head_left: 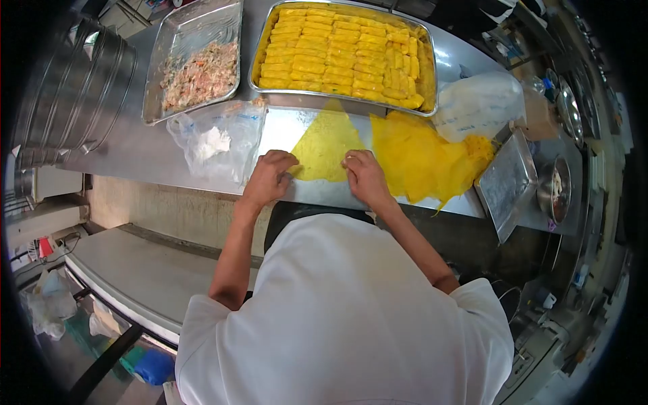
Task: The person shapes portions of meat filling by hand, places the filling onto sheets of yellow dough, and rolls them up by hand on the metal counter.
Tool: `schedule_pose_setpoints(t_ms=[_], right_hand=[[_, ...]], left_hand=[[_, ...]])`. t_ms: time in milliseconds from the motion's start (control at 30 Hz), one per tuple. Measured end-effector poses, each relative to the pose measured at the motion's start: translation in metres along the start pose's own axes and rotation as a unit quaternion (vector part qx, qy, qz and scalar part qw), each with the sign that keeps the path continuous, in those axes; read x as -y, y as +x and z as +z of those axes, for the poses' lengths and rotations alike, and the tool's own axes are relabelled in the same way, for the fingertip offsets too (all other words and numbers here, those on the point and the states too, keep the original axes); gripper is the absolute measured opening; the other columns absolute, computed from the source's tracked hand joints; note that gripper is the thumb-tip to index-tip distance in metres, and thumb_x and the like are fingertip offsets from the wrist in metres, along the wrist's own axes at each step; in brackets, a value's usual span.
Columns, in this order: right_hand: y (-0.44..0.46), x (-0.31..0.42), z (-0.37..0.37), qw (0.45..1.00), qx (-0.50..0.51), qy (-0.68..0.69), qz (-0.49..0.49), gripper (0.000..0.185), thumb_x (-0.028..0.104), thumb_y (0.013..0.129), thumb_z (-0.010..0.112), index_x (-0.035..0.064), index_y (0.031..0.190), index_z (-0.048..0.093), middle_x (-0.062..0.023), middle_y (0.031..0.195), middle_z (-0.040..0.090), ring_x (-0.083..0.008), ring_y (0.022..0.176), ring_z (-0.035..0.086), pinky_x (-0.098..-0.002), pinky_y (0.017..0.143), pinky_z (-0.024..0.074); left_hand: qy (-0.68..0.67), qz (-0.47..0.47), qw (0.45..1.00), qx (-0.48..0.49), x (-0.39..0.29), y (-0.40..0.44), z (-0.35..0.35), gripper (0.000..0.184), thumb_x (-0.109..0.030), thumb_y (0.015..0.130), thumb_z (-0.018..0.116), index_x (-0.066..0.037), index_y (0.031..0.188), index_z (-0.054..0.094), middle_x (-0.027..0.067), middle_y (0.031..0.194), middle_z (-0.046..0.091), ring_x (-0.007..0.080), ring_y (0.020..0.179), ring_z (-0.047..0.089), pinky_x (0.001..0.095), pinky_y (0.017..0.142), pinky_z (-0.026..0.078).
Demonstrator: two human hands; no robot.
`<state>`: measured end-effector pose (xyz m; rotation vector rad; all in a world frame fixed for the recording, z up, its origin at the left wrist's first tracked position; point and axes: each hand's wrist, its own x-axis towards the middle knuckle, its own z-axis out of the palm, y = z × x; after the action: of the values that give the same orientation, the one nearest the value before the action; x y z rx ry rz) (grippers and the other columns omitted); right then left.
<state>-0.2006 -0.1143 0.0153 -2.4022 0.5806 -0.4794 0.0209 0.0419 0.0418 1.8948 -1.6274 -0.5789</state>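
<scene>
A thin yellow wrapper sheet (329,143) lies on a pale board in front of me, one point facing away. My left hand (270,177) is at its left edge, fingers curled and pinched on the sheet. On the opposite side my right hand (366,177) has its fingers curled in the same way at the sheet's right edge. To the right of that hand spreads a pile of yellow wrapper sheets (412,162). Left of my left hand, a clear plastic bag (233,125) has a white lump (212,144) on it.
A tray (432,74) of rolled yellow pieces (331,54) stands at the back. Beside it, another metal tray (196,20) holds a pinkish minced filling (200,75). At right are a plastic bag (479,104), a tilted tray (509,182) and a metal bowl (555,189).
</scene>
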Motion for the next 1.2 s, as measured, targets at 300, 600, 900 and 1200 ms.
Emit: schedule_pose_setpoints(t_ms=[300,600,900,1200], right_hand=[[0.003,0.018,0.005,0.995,0.072,-0.036,0.051,0.029,0.007,0.074,0.067,0.0023,0.102,0.067,-0.0169,0.111,0.059,-0.0346,0.104,0.054,-0.0410,0.091,0.0450],[0.049,0.028,-0.003,0.998,0.017,-0.056,0.032,0.028,0.009,0.074,0.070,0.0011,0.100,0.068,-0.0166,0.109,0.061,-0.0345,0.104,0.055,-0.0406,0.089,0.0458],[0.265,0.107,0.050,0.983,0.010,0.037,-0.178,0.024,0.006,0.079,0.063,0.0003,0.102,0.068,-0.0238,0.095,0.063,-0.0416,0.088,0.061,-0.0441,0.077,0.0496],[0.369,0.079,0.151,0.924,0.253,-0.168,-0.232,0.017,0.012,0.079,0.055,-0.0011,0.084,0.065,-0.0241,0.084,0.065,-0.0419,0.086,0.062,-0.0475,0.079,0.0497]], left_hand=[[0.045,-0.037,0.997,-0.051,0.001,-0.002,0.024,0.026,-0.004,0.069,0.061,-0.006,0.094,0.067,0.0091,0.102,0.063,0.0286,0.105,0.056,0.0420,0.089,0.041],[-0.044,0.007,0.990,-0.130,0.002,-0.004,0.026,0.028,-0.001,0.072,0.064,-0.002,0.100,0.067,0.0151,0.101,0.065,0.0328,0.097,0.059,0.0413,0.084,0.048],[-0.105,0.054,0.968,-0.223,0.033,0.000,0.057,0.025,0.004,0.071,0.061,-0.002,0.094,0.067,0.0124,0.094,0.063,0.0305,0.090,0.059,0.0395,0.079,0.049],[-0.129,0.058,0.964,-0.224,0.034,-0.003,0.054,0.026,0.004,0.069,0.063,-0.002,0.094,0.066,0.0119,0.092,0.062,0.0297,0.090,0.059,0.0386,0.081,0.048]])
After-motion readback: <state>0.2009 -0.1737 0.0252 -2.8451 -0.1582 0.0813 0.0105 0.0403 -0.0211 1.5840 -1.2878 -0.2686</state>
